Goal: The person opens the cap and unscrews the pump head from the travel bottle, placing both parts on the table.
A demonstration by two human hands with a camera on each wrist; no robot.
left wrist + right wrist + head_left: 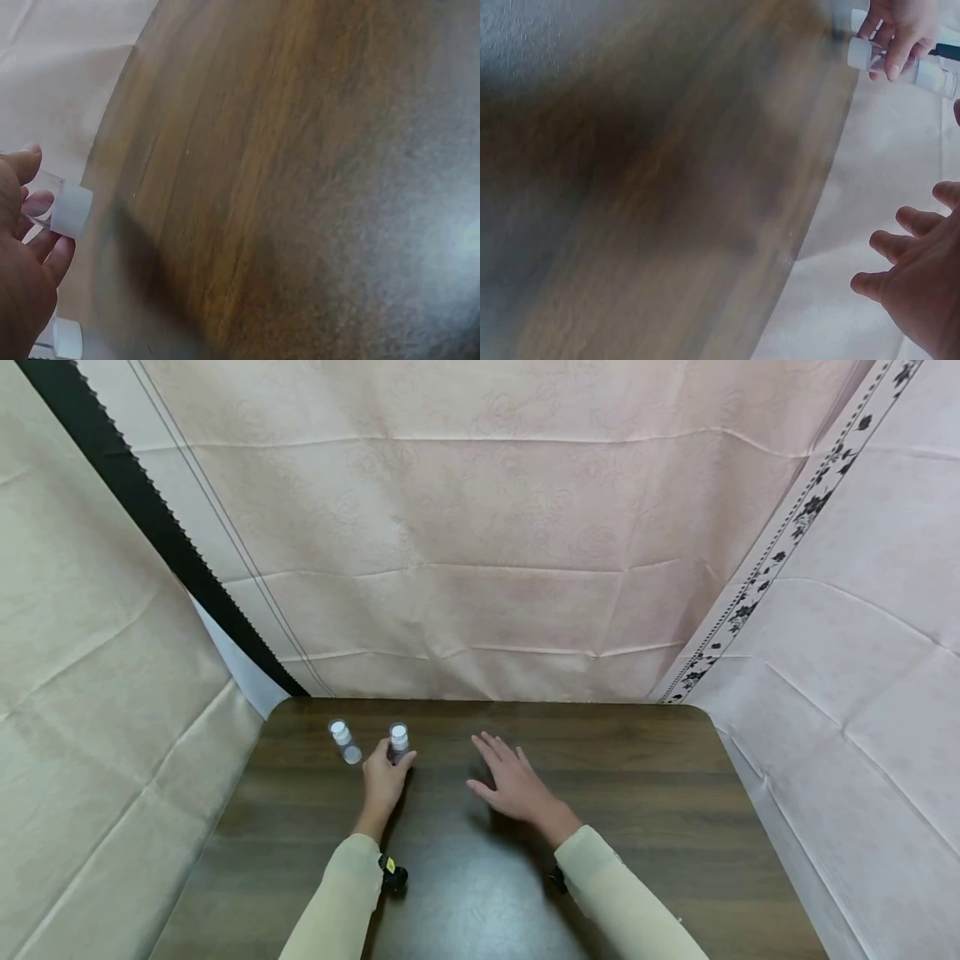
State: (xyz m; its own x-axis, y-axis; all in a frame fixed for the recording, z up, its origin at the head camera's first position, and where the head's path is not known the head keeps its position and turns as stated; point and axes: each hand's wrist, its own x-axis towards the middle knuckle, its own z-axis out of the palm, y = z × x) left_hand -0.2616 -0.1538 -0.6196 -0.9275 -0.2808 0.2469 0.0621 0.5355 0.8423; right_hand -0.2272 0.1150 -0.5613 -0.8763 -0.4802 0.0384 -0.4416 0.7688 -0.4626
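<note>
In the head view, my left hand [383, 783] grips a small clear bottle with a white cap [399, 739] between thumb and fingers. The left wrist view shows the fingers of my left hand [26, 240] around the bottle's clear body, below its white cap [71, 210]. Just left of that hand stands a second, similar clear bottle [345, 743]; only its white cap [67, 339] shows well in the left wrist view. My right hand [517, 783] is held palm down with fingers spread, near the table's middle, holding nothing. Its spread fingers also appear in the right wrist view.
Both bottles are near the far left part of a dark brown wooden table [600, 777] with rounded corners. Pale cloth [480, 527] hangs behind the far edge and along both sides. Light glares off the tabletop between the forearms.
</note>
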